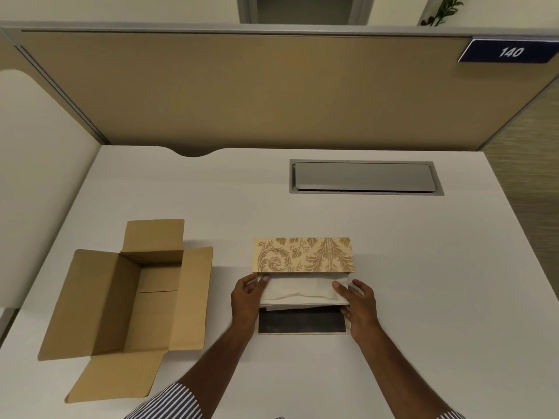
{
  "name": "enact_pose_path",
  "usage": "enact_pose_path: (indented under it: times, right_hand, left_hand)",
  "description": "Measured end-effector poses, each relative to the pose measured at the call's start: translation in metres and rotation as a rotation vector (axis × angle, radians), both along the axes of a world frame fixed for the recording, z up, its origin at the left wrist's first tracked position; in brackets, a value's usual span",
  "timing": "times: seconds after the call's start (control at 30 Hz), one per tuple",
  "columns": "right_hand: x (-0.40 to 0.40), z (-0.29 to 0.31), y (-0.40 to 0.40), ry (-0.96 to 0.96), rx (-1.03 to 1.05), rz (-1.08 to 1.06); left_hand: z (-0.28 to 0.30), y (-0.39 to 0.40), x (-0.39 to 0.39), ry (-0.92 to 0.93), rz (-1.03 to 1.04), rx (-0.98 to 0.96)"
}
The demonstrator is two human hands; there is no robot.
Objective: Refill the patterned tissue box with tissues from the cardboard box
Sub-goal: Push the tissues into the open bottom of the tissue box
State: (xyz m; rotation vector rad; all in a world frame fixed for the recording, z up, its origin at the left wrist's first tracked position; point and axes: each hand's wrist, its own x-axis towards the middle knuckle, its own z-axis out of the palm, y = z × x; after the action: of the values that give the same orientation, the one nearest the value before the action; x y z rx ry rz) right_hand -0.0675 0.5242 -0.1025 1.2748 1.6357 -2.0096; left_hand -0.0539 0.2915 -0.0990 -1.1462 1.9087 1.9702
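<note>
The patterned tissue box (303, 254) lies on the white desk in front of me, its gold leaf-printed side up and its near side open, with a dark flap (302, 322) lying flat towards me. A white stack of tissues (299, 291) sits partly inside that opening. My left hand (246, 297) grips the stack's left end and my right hand (358, 306) grips its right end. The cardboard box (130, 294) stands open to the left with all flaps spread; no tissues show inside it.
A grey cable hatch (364, 177) is set into the desk at the back right. A tan partition wall (272, 86) closes off the far edge, with a blue sign reading 140 (509, 51). The desk (453, 267) ends at the right.
</note>
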Motion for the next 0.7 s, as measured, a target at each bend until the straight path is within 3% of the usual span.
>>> enact_pose_path:
  times: [0.3, 0.7]
  right_hand:
    - [-0.010, 0.003, -0.002, -0.059, 0.045, 0.011]
    - [-0.015, 0.008, -0.004, -0.053, 0.124, 0.082]
  left_hand:
    - [-0.004, -0.005, 0.025, 0.050, -0.120, 0.156]
    - [0.004, 0.021, 0.022, 0.092, -0.014, -0.055]
